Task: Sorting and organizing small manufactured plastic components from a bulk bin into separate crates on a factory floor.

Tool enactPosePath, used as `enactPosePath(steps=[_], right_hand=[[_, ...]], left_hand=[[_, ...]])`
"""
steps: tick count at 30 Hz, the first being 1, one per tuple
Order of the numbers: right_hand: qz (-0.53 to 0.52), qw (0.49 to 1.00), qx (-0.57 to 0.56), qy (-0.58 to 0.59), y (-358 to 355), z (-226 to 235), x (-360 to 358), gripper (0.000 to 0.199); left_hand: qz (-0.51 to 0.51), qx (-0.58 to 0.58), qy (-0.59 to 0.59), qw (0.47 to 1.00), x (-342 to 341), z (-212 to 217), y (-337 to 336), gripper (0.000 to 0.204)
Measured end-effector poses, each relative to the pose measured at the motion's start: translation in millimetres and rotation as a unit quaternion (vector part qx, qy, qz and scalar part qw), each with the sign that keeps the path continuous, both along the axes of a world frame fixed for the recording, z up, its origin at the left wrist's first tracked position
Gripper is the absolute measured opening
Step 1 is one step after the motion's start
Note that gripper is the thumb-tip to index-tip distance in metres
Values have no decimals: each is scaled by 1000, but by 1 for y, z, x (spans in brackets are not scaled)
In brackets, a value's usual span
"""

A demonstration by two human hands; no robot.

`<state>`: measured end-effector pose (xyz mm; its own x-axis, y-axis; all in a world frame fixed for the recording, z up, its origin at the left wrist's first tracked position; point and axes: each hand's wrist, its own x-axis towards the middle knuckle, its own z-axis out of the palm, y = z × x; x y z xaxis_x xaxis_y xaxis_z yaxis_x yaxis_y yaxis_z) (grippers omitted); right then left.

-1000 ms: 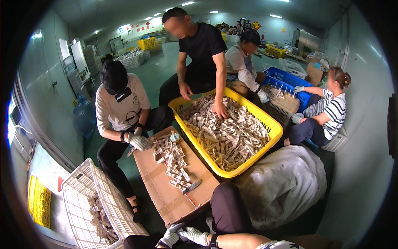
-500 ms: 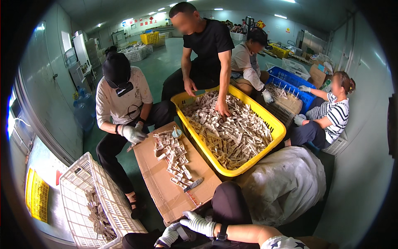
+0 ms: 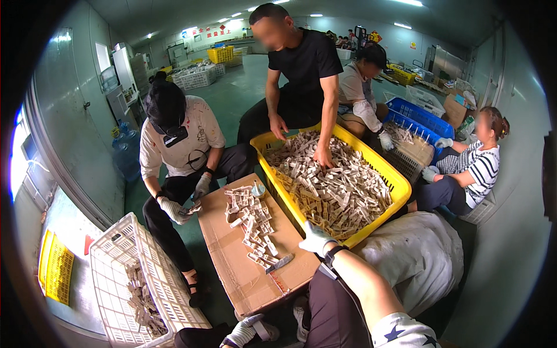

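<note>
My right hand (image 3: 317,238), in a pale glove with a dark wristband, reaches to the near-left corner of a yellow crate (image 3: 387,210). Its fingers look stretched out, and I see nothing held. The crate is filled with small beige plastic pieces (image 3: 331,185). Low in the picture my gloved left hand (image 3: 242,333) is closed at a greyish object that I cannot make out. Ahead of it lies a flat cardboard sheet or box (image 3: 223,255) bearing a loose row of beige pieces (image 3: 255,223) and a grey-bladed tool (image 3: 281,263).
A white crate (image 3: 125,255) with some pieces stands left. A co-worker (image 3: 180,130) sits beyond it; another (image 3: 301,64) reaches into the yellow crate. A white sack (image 3: 415,249) bulges at right. Two more people sit by a blue crate (image 3: 420,119).
My right hand has left my left hand's side and moved forward to the yellow crate's near corner. The left co-worker's hands have come apart, one now lower beside the cardboard.
</note>
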<state>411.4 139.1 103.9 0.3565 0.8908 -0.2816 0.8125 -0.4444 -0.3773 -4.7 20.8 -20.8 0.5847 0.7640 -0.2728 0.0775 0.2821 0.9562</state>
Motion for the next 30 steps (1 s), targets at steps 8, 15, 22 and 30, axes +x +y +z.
enactPosePath(steps=[8, 15, 22, 30], right_hand=[[8, 999, -41, -7, -16, 20, -13, 93], [-8, 999, -47, 18, -15, 17, -8, 92], [-6, 999, -39, 4, -19, 17, -10, 92], [-3, 999, -37, -2, -23, 14, -8, 93]], left_hand=[[98, -115, -22, 988, 8, 24, -4, 11], [75, -91, -28, 993, 3, 7, -2, 18], [109, -411, -194, 884, 6, -28, 16, 28], [115, -386, -161, 901, 30, 21, 8, 35]])
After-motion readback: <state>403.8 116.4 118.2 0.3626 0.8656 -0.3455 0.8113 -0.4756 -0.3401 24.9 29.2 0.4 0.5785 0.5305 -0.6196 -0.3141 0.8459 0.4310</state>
